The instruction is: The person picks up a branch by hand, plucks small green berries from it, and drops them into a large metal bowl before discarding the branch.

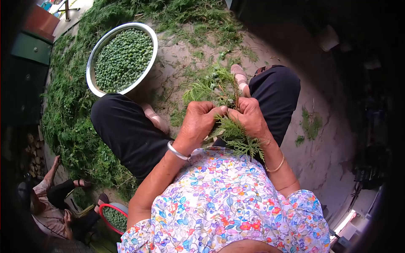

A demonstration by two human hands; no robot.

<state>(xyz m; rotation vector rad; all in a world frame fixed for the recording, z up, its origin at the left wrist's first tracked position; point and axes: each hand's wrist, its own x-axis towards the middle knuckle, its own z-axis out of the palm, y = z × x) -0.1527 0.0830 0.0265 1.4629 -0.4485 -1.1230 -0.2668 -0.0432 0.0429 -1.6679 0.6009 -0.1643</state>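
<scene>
Between my knees I hold a leafy evergreen sprig (pixel 214 86) with a few small green cones on it. My left hand (pixel 198 120), below a silver bangle, is closed with thumb and forefinger pinched at the sprig's middle. Right beside it, my right hand (pixel 252 118) is closed around the stem, and leafy fronds (pixel 238 137) hang out below both hands. The thumbs nearly meet, and the exact spot they pinch is partly hidden by the fingers. Past my left knee stands a wide metal basin (pixel 155 44) holding a heap of small green cones (pixel 123 59).
Cut evergreen branches (pixel 69 114) cover the floor on the left and at the top. Loose sprigs (pixel 311 124) lie to the right. At lower left another person (pixel 46 202) sits near a red-rimmed basin (pixel 103 217) of green cones. Stacked firewood (pixel 36 154) stands behind.
</scene>
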